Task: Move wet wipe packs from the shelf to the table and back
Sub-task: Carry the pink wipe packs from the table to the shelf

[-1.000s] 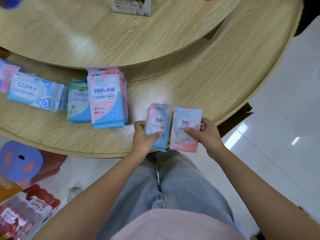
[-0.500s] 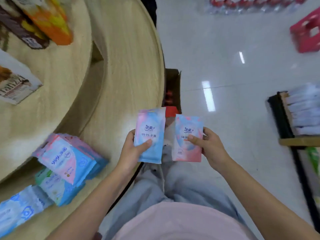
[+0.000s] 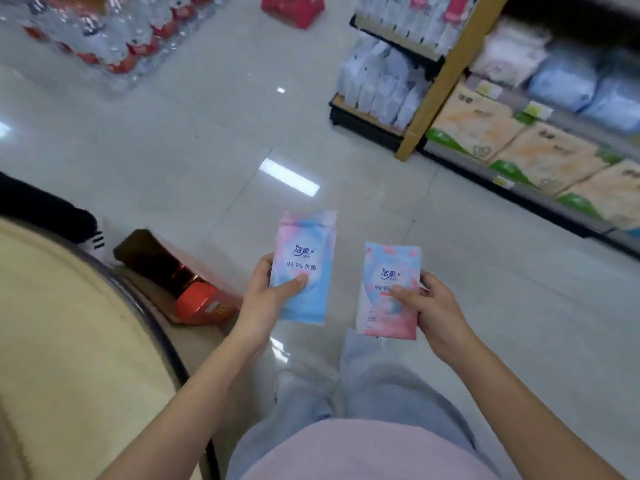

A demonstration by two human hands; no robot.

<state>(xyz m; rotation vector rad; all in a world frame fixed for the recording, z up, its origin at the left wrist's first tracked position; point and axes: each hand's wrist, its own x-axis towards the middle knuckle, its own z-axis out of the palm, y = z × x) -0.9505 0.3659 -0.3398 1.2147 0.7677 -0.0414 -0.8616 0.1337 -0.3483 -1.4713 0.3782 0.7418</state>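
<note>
Left hand (image 3: 263, 299): grips the lower left edge of a blue-and-pink wet wipe pack (image 3: 306, 251), thumb pressed flat on the printed front, fingers curled behind it.
Right hand (image 3: 434, 311): grips a pinker wet wipe pack (image 3: 381, 317) by its right edge, thumb across the front, fingertips wrapped round the side.
Packs, count: two, one in each hand.
Packs, position: both upright with the print facing the camera, in the air over the floor in front of the person's legs; near each other but apart, the left one a little higher.
Table (image 3: 69, 323): a round, pale wooden top, at the left edge of the view, beside the left forearm.
Under the table: one red box (image 3: 204, 303) in an open carton on the floor.
Shelf (image 3: 446, 74): upper right, well away from the hands, stocked with blurred white, blue and orange soft packs.
Floor (image 3: 207, 133): glossy pale tile with light reflections.
Far side: shrink-wrapped bottled water (image 3: 104, 32) stacked at upper left and one red crate (image 3: 294, 8) at the top.
</note>
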